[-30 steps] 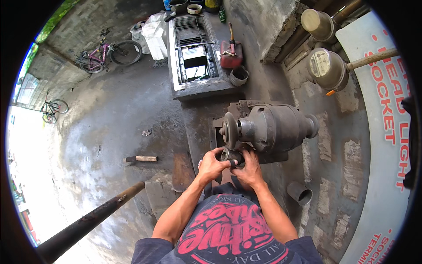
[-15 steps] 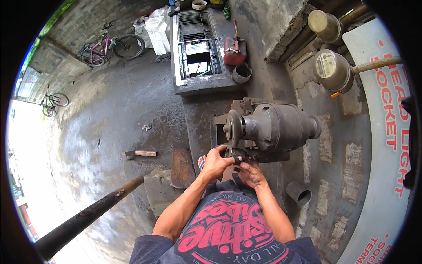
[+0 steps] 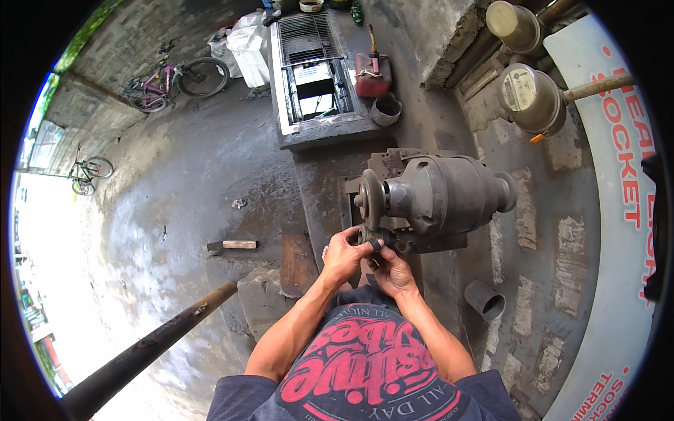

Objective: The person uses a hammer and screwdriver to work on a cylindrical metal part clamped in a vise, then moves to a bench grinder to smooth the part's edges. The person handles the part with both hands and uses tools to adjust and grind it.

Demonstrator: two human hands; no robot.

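Observation:
Just below the wheel (image 3: 372, 198) of a large grey bench motor (image 3: 449, 193), both my hands are on a small dark metal part (image 3: 380, 236) with a rounded body. My left hand (image 3: 342, 258) grips its left side, fingers curled around it. From the lower right, my right hand (image 3: 395, 275) is closed on it, with thumb and fingers bent inward. The part's upper end is close to the wheel's lower rim; whether they touch I cannot tell. My fingers hide much of its lower side.
A hammer (image 3: 232, 245) lies left, near a wooden board (image 3: 298, 265) and a concrete block (image 3: 263, 300). A dark pole (image 3: 154, 340) slants in from lower left. Ahead stands a grate-topped pit (image 3: 290, 130) beside a red can (image 3: 373, 83). Right are a pipe stub (image 3: 484, 300) and meters (image 3: 531, 98).
The metal part and both hands sit slightly higher, nearer the wheel. My right hand has shifted a little left and turned, its thumb now further up. The view has moved slightly.

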